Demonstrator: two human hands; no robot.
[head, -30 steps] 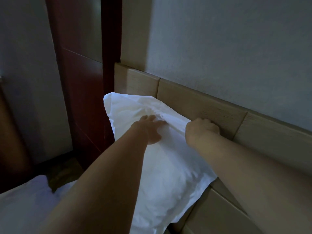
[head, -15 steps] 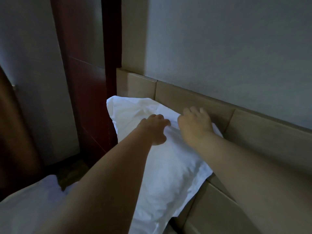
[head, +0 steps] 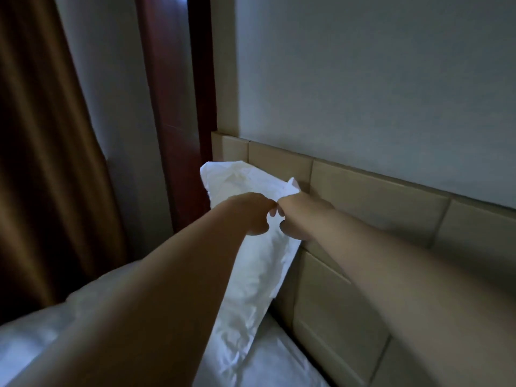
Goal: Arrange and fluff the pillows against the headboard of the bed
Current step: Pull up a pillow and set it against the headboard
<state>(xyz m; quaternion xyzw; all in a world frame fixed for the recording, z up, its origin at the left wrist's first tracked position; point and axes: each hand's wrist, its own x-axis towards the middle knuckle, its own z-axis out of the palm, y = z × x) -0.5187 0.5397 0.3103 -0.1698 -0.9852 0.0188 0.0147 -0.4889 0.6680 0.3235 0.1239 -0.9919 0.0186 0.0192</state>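
Wall [head: 363,79]: plain and grey, filling the upper right behind everything.
Curtain [head: 42,149]: brown folds down the left edge, well apart from the action.
Headboard [head: 377,196]: tan padded panels running along the wall, 2 rows of them showing.
Bed [head: 279,364]: white sheet at the bottom, only a strip visible under the arms.
Pillow [head: 251,275]: 1 white pillow, standing on its long edge on the sheet, leaning back against the headboard at its far left end, case heavily wrinkled.
Left hand [head: 251,213]: fingers curled in, pinching the pillowcase fabric near the top front, gripping cloth by the look of it.
Right hand [head: 301,216]: right beside the left, knuckles almost touching it, fingers folded around the upper right edge of the pillow, next to the corner poking up.
Step in hand: looks like a tug-and-plump of the top edge, both hands working the same spot.
How to do it well: spread the 2 hands apart toward the corners rather than bunching at the middle, lift lightly, shake the filling down evenly, then press the back flat to the panels.
Watch for: the pillow is narrow on its edge and could tip forward once let go.
Other pillows: none in view here.
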